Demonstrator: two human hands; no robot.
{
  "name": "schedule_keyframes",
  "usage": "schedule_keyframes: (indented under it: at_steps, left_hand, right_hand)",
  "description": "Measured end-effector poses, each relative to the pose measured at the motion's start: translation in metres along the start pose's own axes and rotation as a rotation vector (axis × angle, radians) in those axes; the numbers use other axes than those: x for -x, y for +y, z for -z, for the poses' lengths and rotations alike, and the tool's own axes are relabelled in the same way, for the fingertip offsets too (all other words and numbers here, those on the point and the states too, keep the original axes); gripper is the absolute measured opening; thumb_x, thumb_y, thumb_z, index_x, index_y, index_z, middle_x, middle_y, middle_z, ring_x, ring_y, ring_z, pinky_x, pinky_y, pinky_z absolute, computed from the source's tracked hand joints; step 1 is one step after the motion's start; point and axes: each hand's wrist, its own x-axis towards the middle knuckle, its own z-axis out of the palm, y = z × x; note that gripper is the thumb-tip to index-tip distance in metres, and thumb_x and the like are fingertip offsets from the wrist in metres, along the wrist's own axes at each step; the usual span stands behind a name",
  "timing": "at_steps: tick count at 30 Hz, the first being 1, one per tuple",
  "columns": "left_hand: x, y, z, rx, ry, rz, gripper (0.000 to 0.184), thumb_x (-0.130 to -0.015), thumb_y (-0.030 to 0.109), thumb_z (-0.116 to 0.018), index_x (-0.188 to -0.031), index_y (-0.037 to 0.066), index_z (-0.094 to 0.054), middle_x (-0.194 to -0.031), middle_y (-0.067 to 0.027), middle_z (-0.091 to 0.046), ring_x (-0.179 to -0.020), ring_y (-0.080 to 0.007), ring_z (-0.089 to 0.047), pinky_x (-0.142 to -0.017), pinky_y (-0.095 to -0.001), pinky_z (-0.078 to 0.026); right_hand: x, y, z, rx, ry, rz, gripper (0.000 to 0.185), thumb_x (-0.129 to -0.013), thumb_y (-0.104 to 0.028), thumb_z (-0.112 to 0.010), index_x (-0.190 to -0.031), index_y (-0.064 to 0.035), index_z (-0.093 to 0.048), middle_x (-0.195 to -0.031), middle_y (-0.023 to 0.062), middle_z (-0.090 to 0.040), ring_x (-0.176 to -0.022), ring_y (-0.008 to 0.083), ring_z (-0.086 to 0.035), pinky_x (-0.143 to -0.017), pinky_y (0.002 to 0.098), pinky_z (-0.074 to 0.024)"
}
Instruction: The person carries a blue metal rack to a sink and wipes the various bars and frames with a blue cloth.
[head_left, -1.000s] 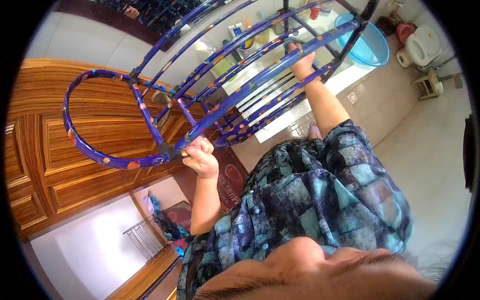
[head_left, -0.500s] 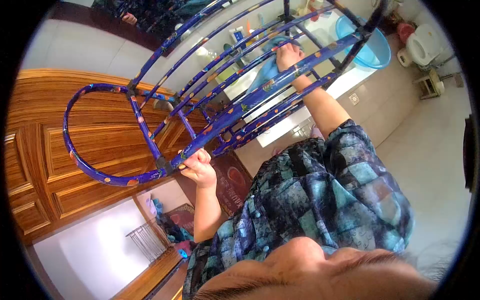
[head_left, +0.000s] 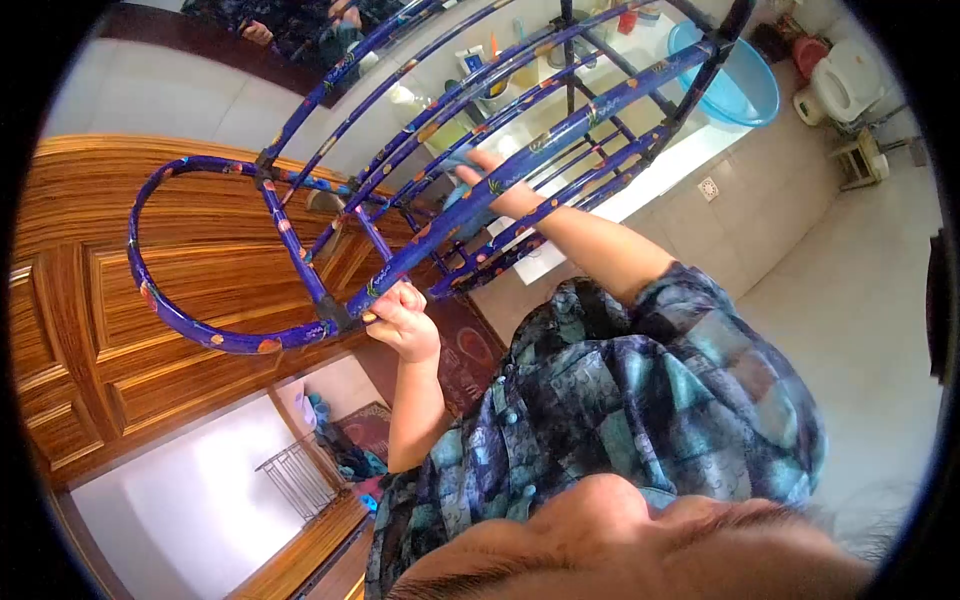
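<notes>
A long rack of dark blue tubes (head_left: 555, 145), printed with small coloured shapes and joined by black connectors, is held up tilted across the view. My left hand (head_left: 400, 322) is closed around its near thick tube, close to the black joint by the rounded end loop. Between the bars, my right hand (head_left: 505, 192) holds a light blue cloth (head_left: 470, 222) against the rack. The thick tube and thinner rods hide part of that hand and the cloth.
Behind the rack runs a white sink counter (head_left: 690, 150) with a toothpaste tube (head_left: 471, 61) and a blue basin (head_left: 740, 90). A wooden door (head_left: 180, 270) stands at left. Toward the far right are a toilet (head_left: 848, 85) and a floor drain (head_left: 709, 189).
My right hand has moved with the cloth along the rack, leftward and down toward my left hand. My left hand keeps its grip, and the rack has shifted only slightly.
</notes>
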Motion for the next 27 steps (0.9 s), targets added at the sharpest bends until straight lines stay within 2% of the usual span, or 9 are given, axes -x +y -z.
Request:
schedule_keyframes:
  at_steps: [2, 3, 7, 10, 12, 18, 24, 25, 27]
  left_hand:
    - [0.002, 0.0, 0.001, -0.017, 0.01, -0.006, 0.035, -0.1, 0.044, -0.039, -0.081, 0.015, -0.034, -0.057, 0.0037, -0.027, -0.047, -0.0066, -0.026, -0.043, -0.0223, -0.024]
    - [0.001, -0.001, 0.004, 0.001, -0.018, -0.008, 0.035, -0.101, 0.043, -0.038, -0.082, 0.015, -0.034, -0.058, 0.0037, -0.027, -0.048, -0.0065, -0.026, -0.043, -0.0225, -0.023]
    - [0.001, -0.002, 0.01, -0.003, 0.002, 0.023, 0.036, -0.1, 0.045, -0.037, -0.082, 0.015, -0.034, -0.058, 0.0039, -0.027, -0.048, -0.0065, -0.026, -0.043, -0.0225, -0.023]
    - [-0.004, 0.0, 0.01, -0.003, -0.005, -0.03, 0.036, -0.1, 0.046, -0.037, -0.082, 0.015, -0.033, -0.058, 0.0041, -0.027, -0.047, -0.0064, -0.025, -0.043, -0.0223, -0.022]
    - [-0.004, -0.005, 0.008, -0.006, 0.01, -0.021, 0.036, -0.1, 0.047, -0.036, -0.082, 0.015, -0.033, -0.058, 0.0041, -0.027, -0.047, -0.0063, -0.024, -0.042, -0.022, -0.021]
    - [-0.007, 0.009, 0.001, 0.063, -0.135, -0.027, 0.039, -0.099, 0.049, -0.036, -0.081, 0.015, -0.031, -0.056, 0.0039, -0.026, -0.047, -0.0059, -0.022, -0.042, -0.0217, -0.021]
    - [-0.005, 0.03, -0.015, -0.011, -0.068, -0.029, 0.044, -0.098, 0.052, -0.032, -0.077, 0.014, -0.029, -0.052, 0.0039, -0.025, -0.043, -0.0052, -0.02, -0.037, -0.021, -0.017]
    - [-0.011, 0.046, -0.027, -0.019, -0.061, -0.013, 0.044, -0.098, 0.052, -0.032, -0.076, 0.014, -0.03, -0.052, 0.0039, -0.024, -0.042, -0.0051, -0.02, -0.037, -0.021, -0.017]
    - [-0.01, 0.041, -0.027, -0.027, -0.03, -0.014, 0.045, -0.098, 0.052, -0.032, -0.074, 0.014, -0.03, -0.051, 0.0041, -0.024, -0.042, -0.005, -0.019, -0.037, -0.0212, -0.016]
  right_hand:
    - [0.016, -0.023, 0.06, 0.108, -0.11, -0.201, 0.041, -0.087, -0.031, -0.065, -0.115, -0.0014, -0.061, -0.102, 0.019, -0.067, -0.095, 0.0297, -0.064, -0.084, 0.0359, -0.0494]
    - [0.027, 0.012, 0.077, 0.078, 0.029, -0.084, 0.035, -0.085, -0.031, -0.066, -0.103, -0.0005, -0.063, -0.089, 0.0195, -0.067, -0.089, 0.0275, -0.066, -0.078, 0.0387, -0.05]
    - [0.064, -0.01, 0.176, 0.423, 0.211, -0.232, 0.025, -0.087, -0.021, -0.062, -0.102, -0.0016, -0.062, -0.102, 0.0187, -0.063, -0.097, 0.0314, -0.062, -0.082, 0.0414, -0.0479]
    - [0.092, 0.025, 0.147, 0.857, 0.304, -0.103, 0.024, -0.087, -0.015, -0.059, -0.109, -0.0045, -0.058, -0.112, 0.0148, -0.054, -0.1, 0.0365, -0.055, -0.081, 0.044, -0.0472]
    - [0.103, 0.033, 0.116, 0.77, 0.328, -0.088, 0.028, -0.085, -0.012, -0.06, -0.111, -0.0055, -0.057, -0.114, 0.0132, -0.052, -0.102, 0.0365, -0.053, -0.084, 0.0441, -0.0465]
    - [0.168, 0.014, 0.032, 0.141, -0.356, 0.352, 0.037, -0.074, -0.005, -0.064, -0.11, -0.0059, -0.057, -0.11, 0.0149, -0.054, -0.101, 0.0345, -0.054, -0.085, 0.0429, -0.0465]
    - [0.187, 0.099, -0.05, 0.452, -0.396, 0.481, 0.031, -0.079, -0.011, -0.055, -0.109, -0.011, -0.06, -0.111, 0.0096, -0.057, -0.109, 0.0287, -0.052, -0.092, 0.0387, -0.0439]
    - [0.175, 0.08, -0.03, 0.642, -0.79, 0.279, 0.031, -0.079, -0.013, -0.053, -0.11, -0.0114, -0.06, -0.114, 0.0076, -0.056, -0.112, 0.0272, -0.051, -0.094, 0.0374, -0.0426]
    - [0.18, 0.11, -0.027, 0.652, -0.613, 0.404, 0.036, -0.075, -0.01, -0.056, -0.111, -0.0106, -0.06, -0.117, 0.0058, -0.056, -0.113, 0.026, -0.05, -0.093, 0.0368, -0.0432]
